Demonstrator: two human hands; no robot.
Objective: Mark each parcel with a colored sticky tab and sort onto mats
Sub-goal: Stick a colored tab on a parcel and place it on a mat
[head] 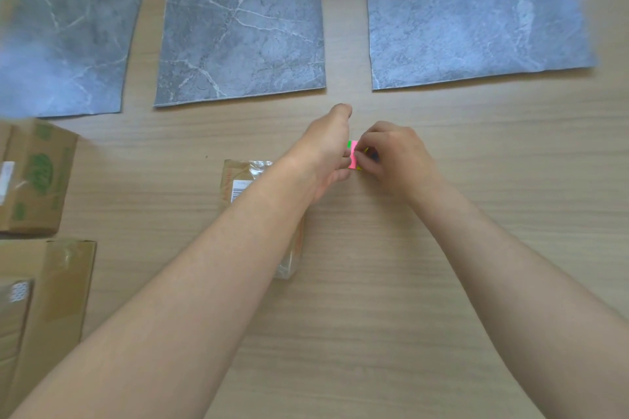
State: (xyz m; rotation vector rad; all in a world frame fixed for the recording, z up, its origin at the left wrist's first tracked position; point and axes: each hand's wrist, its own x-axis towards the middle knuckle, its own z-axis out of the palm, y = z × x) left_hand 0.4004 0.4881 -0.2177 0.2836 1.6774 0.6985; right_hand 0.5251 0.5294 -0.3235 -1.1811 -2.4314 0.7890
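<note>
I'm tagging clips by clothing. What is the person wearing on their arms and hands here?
Nothing visible. The left hand and right hand are bare, without gloves; both forearms are uncovered to the frame edge, with no sleeve, watch or bracelet in view.

A light wood-grain table (374, 282) fills the view. Three grey marble-patterned mats lie flat on it in a row along the far side, with strips of bare wood between them: the left mat (68, 37) at 10 o'clock, the middle mat (241, 27) at 12 and the right mat (473, 10) at 1 to 2. A cardboard box with green print (34, 180) sits at 9 o'clock, and a taped cardboard box (51, 299) lies at 8, cut off by the edge. A small brown parcel (238, 173) with clear tape and a white label lies just off centre toward 7. Near the centre, the left hand (326, 146) and right hand (394, 156) hold the sticky tabs (353, 155); whether these touch the wood cannot be told.
</note>
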